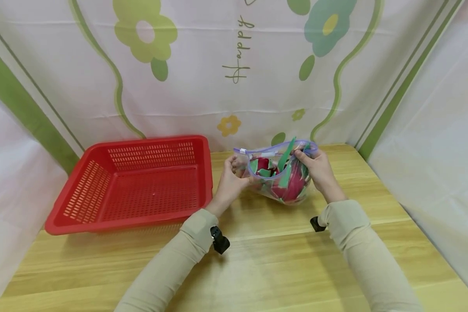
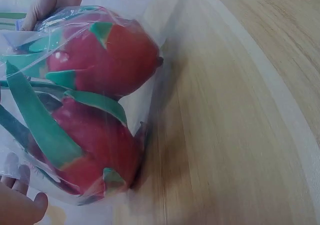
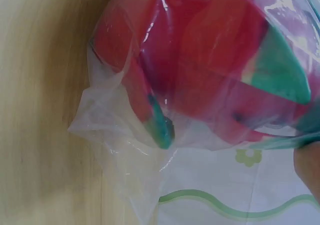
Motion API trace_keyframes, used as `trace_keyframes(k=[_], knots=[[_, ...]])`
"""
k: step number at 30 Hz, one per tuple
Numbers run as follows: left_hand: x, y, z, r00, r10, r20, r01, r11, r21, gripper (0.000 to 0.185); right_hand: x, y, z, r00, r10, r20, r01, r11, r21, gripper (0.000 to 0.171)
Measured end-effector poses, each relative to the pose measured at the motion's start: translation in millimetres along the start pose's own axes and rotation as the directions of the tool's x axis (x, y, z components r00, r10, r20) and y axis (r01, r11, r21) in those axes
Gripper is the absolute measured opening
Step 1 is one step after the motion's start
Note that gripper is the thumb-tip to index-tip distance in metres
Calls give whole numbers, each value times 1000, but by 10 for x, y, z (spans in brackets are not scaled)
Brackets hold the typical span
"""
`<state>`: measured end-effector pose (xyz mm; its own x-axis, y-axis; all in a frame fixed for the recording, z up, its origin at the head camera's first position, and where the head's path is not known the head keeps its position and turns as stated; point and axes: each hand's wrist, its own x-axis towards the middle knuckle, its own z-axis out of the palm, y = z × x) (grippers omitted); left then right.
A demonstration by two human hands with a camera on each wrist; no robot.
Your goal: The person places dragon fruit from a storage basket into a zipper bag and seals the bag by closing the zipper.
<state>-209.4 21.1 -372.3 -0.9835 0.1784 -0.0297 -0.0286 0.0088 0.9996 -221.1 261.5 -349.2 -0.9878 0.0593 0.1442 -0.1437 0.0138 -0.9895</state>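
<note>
A clear zip bag (image 1: 281, 173) with a purple zipper strip stands on the wooden table (image 1: 273, 260), holding red dragon fruits with green scales (image 2: 95, 60) (image 3: 210, 65). My left hand (image 1: 234, 175) grips the bag's left top edge, fingers curled round it. On the other side, my right hand (image 1: 316, 167) pinches the right end of the bag's mouth. The bag's bottom rests on the table. In the left wrist view two fruits lie stacked inside the plastic.
An empty red slotted basket (image 1: 136, 182) sits on the table to the left of the bag. A flowered cloth backdrop (image 1: 234, 65) closes off the back and both sides. Bare table lies in front of the bag.
</note>
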Motion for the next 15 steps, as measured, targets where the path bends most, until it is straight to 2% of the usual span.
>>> trace_keyframes(k=[2, 4, 6, 9, 13, 15], knots=[[-6, -1, 9, 1000, 4, -5, -4, 1000, 9, 89, 8, -17, 10, 999, 29, -36, -32, 997, -70, 8], [-13, -9, 24, 1000, 10, -9, -10, 1000, 23, 88, 12, -36, 18, 996, 62, -71, -74, 982, -176, 20], [-17, -22, 42, 1000, 9, -16, -9, 1000, 18, 84, 16, -49, 23, 990, 84, -113, -113, 954, -276, 36], [-14, -35, 71, 1000, 0, -18, -1, 999, -38, 77, 30, -48, 29, 981, 84, -176, -148, 908, -393, 58], [0, -38, 95, 999, -16, -31, 13, 996, -91, 76, 54, -15, 40, 959, 47, -279, -168, 888, -429, 72], [4, -28, 100, 1000, -10, -24, 8, 995, -95, 79, 55, 8, 43, 942, 23, -334, -166, 898, -407, 73]])
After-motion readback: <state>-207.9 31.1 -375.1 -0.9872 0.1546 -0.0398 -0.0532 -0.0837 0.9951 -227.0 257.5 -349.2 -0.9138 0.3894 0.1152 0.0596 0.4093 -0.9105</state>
